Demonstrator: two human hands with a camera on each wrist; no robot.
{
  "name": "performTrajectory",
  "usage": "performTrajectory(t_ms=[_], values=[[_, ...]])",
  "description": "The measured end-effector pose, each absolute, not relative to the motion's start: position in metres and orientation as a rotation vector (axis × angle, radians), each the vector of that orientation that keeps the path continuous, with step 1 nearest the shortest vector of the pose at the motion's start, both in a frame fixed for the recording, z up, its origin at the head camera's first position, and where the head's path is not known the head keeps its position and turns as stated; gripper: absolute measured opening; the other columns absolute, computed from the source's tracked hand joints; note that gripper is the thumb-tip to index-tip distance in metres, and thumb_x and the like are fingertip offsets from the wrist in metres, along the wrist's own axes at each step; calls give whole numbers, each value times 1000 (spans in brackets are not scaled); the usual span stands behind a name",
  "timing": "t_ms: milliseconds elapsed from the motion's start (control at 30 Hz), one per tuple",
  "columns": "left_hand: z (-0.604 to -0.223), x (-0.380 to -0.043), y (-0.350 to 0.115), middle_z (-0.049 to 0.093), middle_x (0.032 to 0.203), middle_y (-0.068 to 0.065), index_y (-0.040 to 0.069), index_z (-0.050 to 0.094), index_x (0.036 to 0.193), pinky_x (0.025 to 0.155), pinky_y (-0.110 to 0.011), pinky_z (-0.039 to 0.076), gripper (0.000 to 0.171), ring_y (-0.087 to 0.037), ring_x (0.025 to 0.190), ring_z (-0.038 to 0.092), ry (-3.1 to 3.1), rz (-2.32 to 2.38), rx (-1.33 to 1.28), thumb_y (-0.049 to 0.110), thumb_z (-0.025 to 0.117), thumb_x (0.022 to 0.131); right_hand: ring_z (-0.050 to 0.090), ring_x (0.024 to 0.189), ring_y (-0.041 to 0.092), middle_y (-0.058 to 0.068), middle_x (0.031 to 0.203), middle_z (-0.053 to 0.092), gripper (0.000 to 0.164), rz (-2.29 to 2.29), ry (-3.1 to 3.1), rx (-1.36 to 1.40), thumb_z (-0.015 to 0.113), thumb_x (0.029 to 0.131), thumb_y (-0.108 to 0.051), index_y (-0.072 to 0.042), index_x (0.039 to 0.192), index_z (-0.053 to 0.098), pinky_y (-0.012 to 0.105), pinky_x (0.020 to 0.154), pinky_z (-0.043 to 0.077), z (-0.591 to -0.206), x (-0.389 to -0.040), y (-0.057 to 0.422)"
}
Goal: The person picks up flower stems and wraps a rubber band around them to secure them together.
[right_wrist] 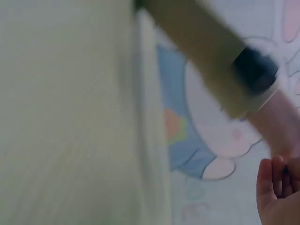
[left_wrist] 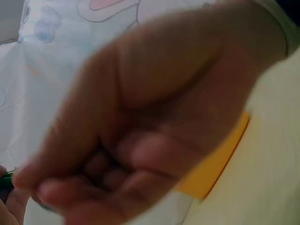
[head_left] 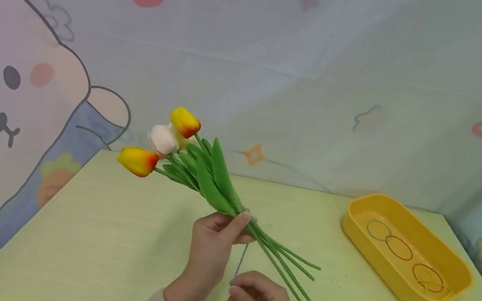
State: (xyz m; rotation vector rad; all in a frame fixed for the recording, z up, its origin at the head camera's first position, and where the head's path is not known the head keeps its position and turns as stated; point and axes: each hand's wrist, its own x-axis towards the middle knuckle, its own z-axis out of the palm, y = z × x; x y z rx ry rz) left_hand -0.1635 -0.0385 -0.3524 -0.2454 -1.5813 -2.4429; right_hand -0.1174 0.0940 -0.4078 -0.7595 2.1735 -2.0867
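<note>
In the head view my left hand grips a bunch of artificial tulips by the stems, thumb on top. Their yellow-red blooms and a pale pinkish-white bloom point to the upper left, and the green leaves fan out above the hand. A thin bluish rubber band is stretched down from the stems. Below the stems my right hand pinches the band's lower end between thumb and fingers. A hand with curled fingers fills much of the left wrist view.
On the right of the pale table stands a yellow tray. Inside lie several rubber bands, among them a green band and a red band. A cartoon-printed cloth hangs behind the table.
</note>
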Motion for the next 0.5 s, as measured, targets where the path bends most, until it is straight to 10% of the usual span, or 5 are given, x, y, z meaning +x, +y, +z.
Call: performTrajectory(t_ms=[233,500], values=[[-357,-168,-41,70,79,-7,-19,65,90,67,-29,61,17,-9,70,68,-1647,-2238,-371,-2,66,88,64,77,15,1,81,60,28,-2045,2141,-344,63,94,-21,4,106,61,26,80,55,-371,-105,99],[-360,-170,-39,71,78,-10,-19,66,89,68,-29,60,16,-8,72,67,-1702,-2247,-384,-3,67,86,60,76,18,3,86,57,17,-1938,2219,-556,58,97,-14,1,105,59,24,72,53,-345,-100,132]])
